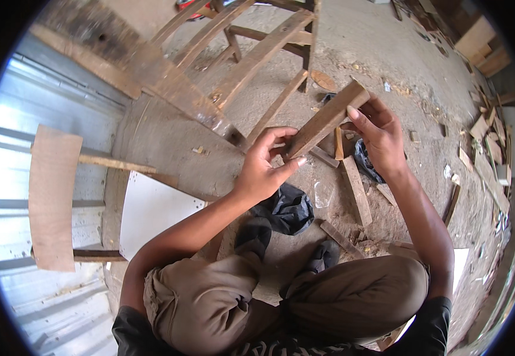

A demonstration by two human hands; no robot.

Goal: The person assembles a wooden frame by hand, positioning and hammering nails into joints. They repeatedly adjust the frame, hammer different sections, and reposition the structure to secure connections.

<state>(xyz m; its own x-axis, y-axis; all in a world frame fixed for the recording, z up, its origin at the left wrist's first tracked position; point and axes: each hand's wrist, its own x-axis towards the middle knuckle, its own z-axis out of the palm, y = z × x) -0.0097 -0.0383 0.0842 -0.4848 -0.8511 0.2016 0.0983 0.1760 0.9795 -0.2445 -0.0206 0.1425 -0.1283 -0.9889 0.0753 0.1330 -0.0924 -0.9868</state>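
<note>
A short, thick wooden block (pixel 327 120) is held up at a slant between both hands, above the floor in front of my knees. My left hand (pixel 267 160) grips its lower left end, thumb along the near edge and fingers curled behind. At the upper right end, my right hand (pixel 377 133) presses its thumb against the block's side, with the fingers behind it. Below the block lie loose wood strips (pixel 357 191) and a crumpled black plastic bag (pixel 290 209). A second dark bag (pixel 366 161) lies under my right wrist.
A worn wooden bench beam (pixel 144 71) and slatted wooden frame (pixel 263 59) stand ahead to the left. A white panel (pixel 153 213) and curved brown board (pixel 56 199) sit at left by corrugated metal sheeting (pixel 8 154). Scrap wood (pixel 490 139) is heaped at far right.
</note>
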